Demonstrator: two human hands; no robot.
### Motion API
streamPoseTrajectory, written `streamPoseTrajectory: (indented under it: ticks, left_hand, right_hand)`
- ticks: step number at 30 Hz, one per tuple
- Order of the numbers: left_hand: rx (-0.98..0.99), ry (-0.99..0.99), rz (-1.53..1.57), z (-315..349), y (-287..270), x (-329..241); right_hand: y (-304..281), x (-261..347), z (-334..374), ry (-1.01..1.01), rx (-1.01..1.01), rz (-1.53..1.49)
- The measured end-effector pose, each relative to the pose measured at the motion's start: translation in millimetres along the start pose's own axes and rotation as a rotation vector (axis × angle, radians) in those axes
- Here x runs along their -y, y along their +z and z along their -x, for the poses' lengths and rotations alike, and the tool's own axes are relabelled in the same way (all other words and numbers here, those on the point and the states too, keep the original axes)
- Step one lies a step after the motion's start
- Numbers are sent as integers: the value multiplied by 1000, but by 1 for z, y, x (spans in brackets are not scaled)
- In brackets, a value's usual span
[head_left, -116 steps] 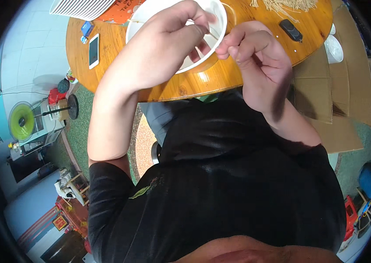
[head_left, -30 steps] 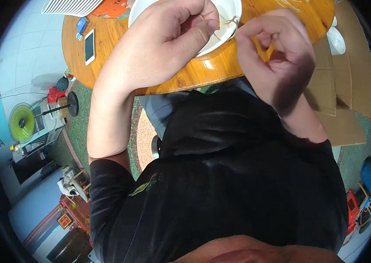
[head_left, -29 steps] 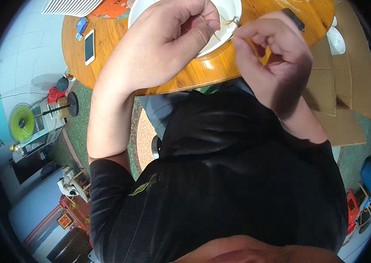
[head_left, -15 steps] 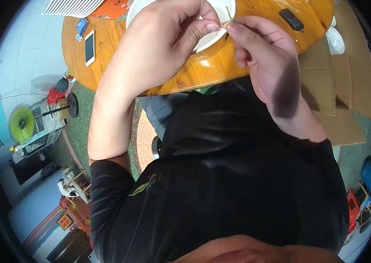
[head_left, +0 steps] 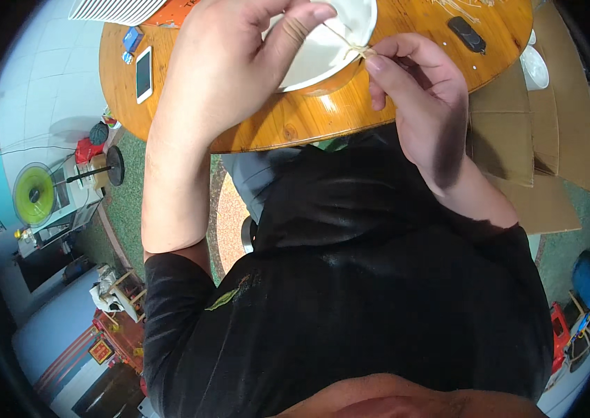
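**Knotted twine [head_left: 342, 37] stretched between the left hand [head_left: 250, 49] and the right hand [head_left: 422, 87]**

A glossy wooden table [head_left: 288, 132] with a curved edge lies beneath both hands. Brown cardboard [head_left: 500, 132] is spread to the right of the right hand, beyond the table edge. Well apart, off to the left of the left hand, a floor fan with a green face [head_left: 35, 195] stands near the wall.

A white bowl [head_left: 319, 66] sits on the table under and just beside the left hand, which hides part of it. Past the left hand, toward its left, are a white ribbed stack [head_left: 121, 8] and an orange bag [head_left: 169, 15], both cut by the upper edge.

The left hand has its thumb and forefinger pressed together on one end of the twine; its other fingers are partly out of view. The right hand pinches the knotted part between thumb and forefinger, remaining fingers curled.

A white-framed phone [head_left: 144, 74] lies left of the left hand, with a small blue box [head_left: 132, 36] farther off. A black key fob [head_left: 467, 35] rests near the right hand, on its right, and loose pale strands [head_left: 461, 10] lie beyond that hand. The thin twine runs slanting across the bowl's opening, its little knot at the right fingertips.
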State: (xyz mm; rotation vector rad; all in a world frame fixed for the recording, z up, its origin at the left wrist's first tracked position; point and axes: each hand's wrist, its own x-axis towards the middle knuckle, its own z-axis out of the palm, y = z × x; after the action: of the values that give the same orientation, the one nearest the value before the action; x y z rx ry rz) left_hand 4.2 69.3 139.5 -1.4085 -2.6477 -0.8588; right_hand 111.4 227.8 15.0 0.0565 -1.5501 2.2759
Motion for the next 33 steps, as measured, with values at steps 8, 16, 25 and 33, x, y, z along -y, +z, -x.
streamPoseTrajectory:
  ticks: [8, 16, 25, 33]
  left_hand:
    - [-281, 112, 615, -7, 30, 7]
    - [-186, -170, -47, -4, 25, 0]
    - [-26, -140, -122, -6, 21, -11]
    - [-48, -189, -106, -7, 22, -15]
  right_hand:
    - [-4, -14, 4, -214, 16, 150]
    - [-7, -33, 3, -399, 123, 157]
    - [-11, -31, 0, -615, 172, 252]
    - [-6, 6, 4, -156, 55, 153]
